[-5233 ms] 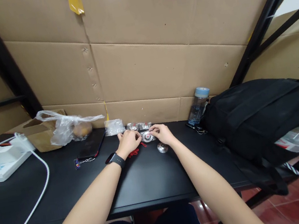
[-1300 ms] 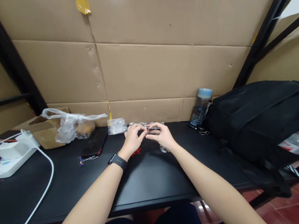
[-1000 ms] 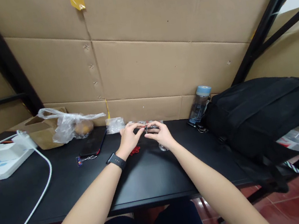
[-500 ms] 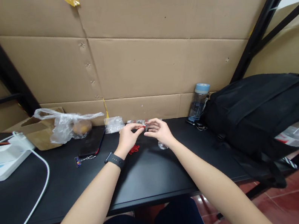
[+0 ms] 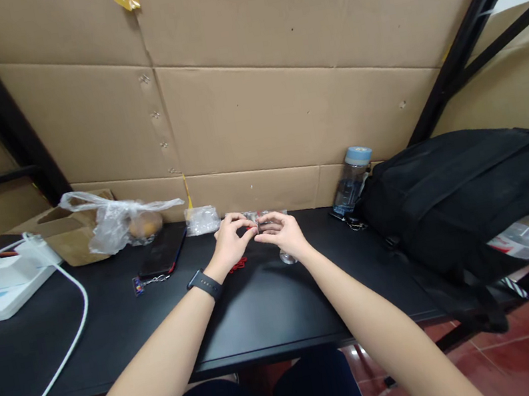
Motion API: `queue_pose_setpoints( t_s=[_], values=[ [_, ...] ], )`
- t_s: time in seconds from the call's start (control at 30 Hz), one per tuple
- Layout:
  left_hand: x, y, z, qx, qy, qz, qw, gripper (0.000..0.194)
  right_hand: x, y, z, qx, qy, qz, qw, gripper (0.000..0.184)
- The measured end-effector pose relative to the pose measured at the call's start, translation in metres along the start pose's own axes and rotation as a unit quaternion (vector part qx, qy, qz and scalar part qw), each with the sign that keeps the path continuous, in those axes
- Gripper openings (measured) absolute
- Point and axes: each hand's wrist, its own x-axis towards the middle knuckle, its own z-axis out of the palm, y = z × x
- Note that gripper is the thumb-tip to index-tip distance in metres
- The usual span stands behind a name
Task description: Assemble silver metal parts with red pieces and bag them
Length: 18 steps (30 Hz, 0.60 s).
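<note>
My left hand (image 5: 230, 241), with a dark watch (image 5: 202, 284) on its wrist, is closed in a pinch on a bit of red cord (image 5: 250, 229). Opposite it, my right hand (image 5: 285, 234) pinches a small shiny piece (image 5: 258, 226), seen edge-on and too small to name. The fingertips of both hands almost meet just above the table. A loose pile of red cord (image 5: 238, 265) lies below my left hand. Partly hidden behind my right wrist is a small clear round object (image 5: 287, 258) on the table.
On the black table (image 5: 268, 312), a phone (image 5: 162, 252), a plastic bag (image 5: 121, 223) and a power strip (image 5: 15, 283) lie to the left. Clear packets (image 5: 202, 220) are at the back. A bottle (image 5: 351, 180) and a black backpack (image 5: 463, 205) stand right. Cardboard (image 5: 252, 125) walls the rear.
My left fingers have shifted slightly and now cover more of the red cord. The shiny piece between the fingertips shows less. My right hand has barely moved.
</note>
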Motion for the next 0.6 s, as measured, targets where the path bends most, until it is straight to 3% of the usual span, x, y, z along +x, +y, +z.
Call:
queue_pose_setpoints(
  t_s=[0.37,0.6],
  values=[
    [0.000,-0.008,0.009,-0.089,0.003,-0.015,0.996,0.015,-0.003,-0.002,0.002,0.019,0.003,0.003,1.000,0.054],
    [-0.005,0.016,-0.003,0.058,0.015,0.013,0.998,0.009,-0.003,-0.003,0.003,0.030,0.007,0.002,1.000,0.053]
  ],
)
